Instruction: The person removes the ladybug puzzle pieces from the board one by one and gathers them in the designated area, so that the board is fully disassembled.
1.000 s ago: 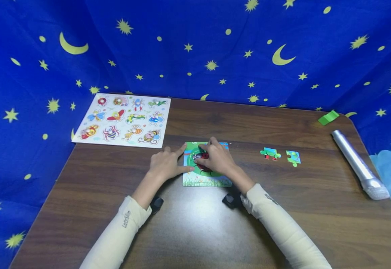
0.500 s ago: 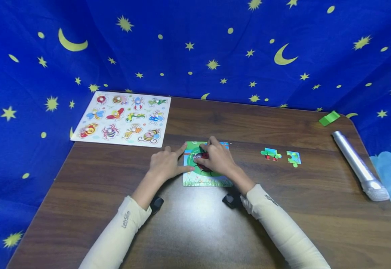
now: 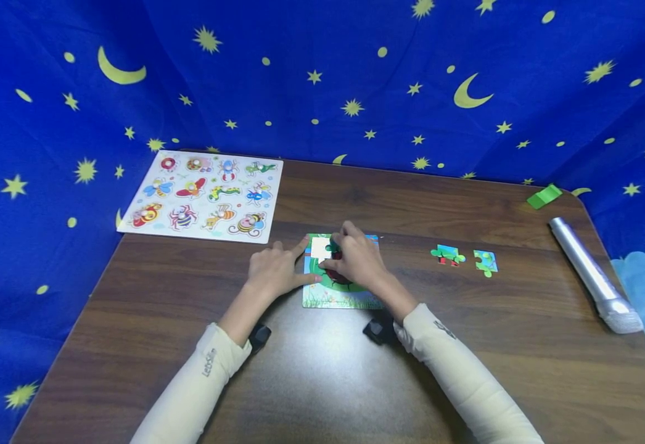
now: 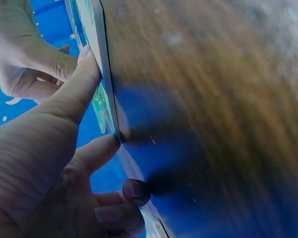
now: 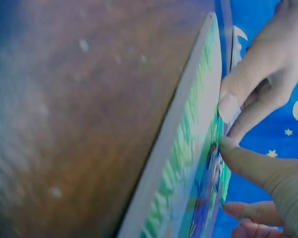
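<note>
A square ladybug jigsaw puzzle (image 3: 322, 299) lies on the table in front of me, and a white gap shows at its upper left. My left hand (image 3: 271, 271) rests at its left side, thumb on the picture and forefinger extended to the upper left corner. With thumb and fingertips my right hand (image 3: 360, 256) pinches a green puzzle piece (image 5: 226, 184) over the board, largely hidden by the fingers in the head view. Two loose pieces lie to the right: one green and red puzzle piece (image 3: 448, 254) and a blue and green puzzle piece (image 3: 486, 263).
A white insect peg board (image 3: 203, 196) lies at the back left of the wooden table (image 3: 322, 382). Toward the right edge are a silver microphone (image 3: 594, 274) and a small green block (image 3: 544, 196). A blue star-patterned curtain (image 3: 278, 92) hangs behind.
The right hand's fingers have shifted slightly and a piece has come up from the puzzle, baring a white gap at its upper left. The left hand has stayed in place.
</note>
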A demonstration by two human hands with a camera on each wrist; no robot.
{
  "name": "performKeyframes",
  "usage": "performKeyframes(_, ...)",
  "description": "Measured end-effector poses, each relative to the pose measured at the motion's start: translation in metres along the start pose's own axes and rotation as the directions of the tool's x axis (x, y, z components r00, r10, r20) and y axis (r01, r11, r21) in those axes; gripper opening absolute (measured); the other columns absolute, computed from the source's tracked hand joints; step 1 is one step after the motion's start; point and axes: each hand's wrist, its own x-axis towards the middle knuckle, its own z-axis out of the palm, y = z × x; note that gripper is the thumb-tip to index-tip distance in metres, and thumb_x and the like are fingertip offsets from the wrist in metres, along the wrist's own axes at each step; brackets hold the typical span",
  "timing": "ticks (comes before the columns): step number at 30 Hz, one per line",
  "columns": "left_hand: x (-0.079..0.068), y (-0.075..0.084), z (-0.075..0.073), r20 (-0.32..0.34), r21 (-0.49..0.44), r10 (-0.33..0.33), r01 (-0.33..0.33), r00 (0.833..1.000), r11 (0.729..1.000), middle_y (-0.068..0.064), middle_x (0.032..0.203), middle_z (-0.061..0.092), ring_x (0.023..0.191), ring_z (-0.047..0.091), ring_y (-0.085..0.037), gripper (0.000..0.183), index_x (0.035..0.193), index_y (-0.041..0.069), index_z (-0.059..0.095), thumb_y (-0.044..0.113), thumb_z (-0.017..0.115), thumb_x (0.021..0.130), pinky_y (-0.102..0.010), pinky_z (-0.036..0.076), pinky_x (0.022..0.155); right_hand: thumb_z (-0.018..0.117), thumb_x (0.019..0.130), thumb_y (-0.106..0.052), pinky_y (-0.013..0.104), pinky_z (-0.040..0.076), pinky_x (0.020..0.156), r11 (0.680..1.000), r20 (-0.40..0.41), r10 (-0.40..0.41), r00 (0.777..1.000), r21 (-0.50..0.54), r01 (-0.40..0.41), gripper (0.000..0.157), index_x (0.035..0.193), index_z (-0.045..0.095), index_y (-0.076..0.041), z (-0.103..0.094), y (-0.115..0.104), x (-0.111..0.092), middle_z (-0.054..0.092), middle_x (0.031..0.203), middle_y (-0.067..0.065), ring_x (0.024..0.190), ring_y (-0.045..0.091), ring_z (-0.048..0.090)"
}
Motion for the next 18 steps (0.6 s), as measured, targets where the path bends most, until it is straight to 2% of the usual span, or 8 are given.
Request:
performKeyframes(5,0.0002,0.0013,0.0003,-0.008,0.001,0.001,-0.001,1.000,1.000,-0.020,0.103,0.062,0.061,0.049,-0.021,0.097,0.156,0.030,0.029,0.079,0.058,0.078,-0.034,0.041,0.054,0.085,0.077,-0.040,0.031,0.048,0.058,1.000,-0.069,0.006,0.998,-0.010,-0.007,0.061,0.117,0.070,0.004,0.0029,-0.0016,-0.0022,0.053,0.093,0.008,0.072,0.017,0.051)
performKeyframes(11,-0.0002,0.0023,0.0006,-0.007,0.004,0.006,-0.006,1.000,1.000,-0.018,0.101,0.061,0.061,0.048,-0.021,0.097,0.156,0.031,0.029,0.080,0.058,0.078,-0.034,0.040,0.053,0.084,0.078,-0.043,0.033,0.050,0.059,0.996,-0.042,0.071,0.997,0.049,-0.069,0.062,0.118,0.071,0.002,0.0057,0.0013,-0.0015,0.055,0.096,0.010,0.072,0.018,0.053)
performKeyframes(15,-0.0007,0.0021,0.0002,-0.007,0.001,0.000,0.000,1.000,1.000,-0.017,0.098,0.059,0.061,0.048,-0.021,0.097,0.156,0.032,0.029,0.080,0.058,0.077,-0.035,0.040,0.052,0.082,0.079,-0.042,0.034,0.050,0.060,0.996,-0.029,0.065,0.997,0.063,-0.063,0.062,0.119,0.070,0.003,0.0057,0.0016,-0.0005,0.055,0.098,0.011,0.073,0.020,0.054)
performKeyframes(18,-0.0011,0.0015,0.0003,0.000,-0.003,-0.004,0.004,1.000,1.000,-0.019,0.103,0.060,0.061,0.048,-0.021,0.097,0.157,0.032,0.028,0.080,0.058,0.078,-0.035,0.041,0.053,0.082,0.079,-0.041,0.033,0.050,0.060,0.997,-0.022,0.052,0.998,0.065,-0.050,0.061,0.119,0.070,0.003,0.0046,0.0020,-0.0010,0.054,0.097,0.011,0.073,0.019,0.053)
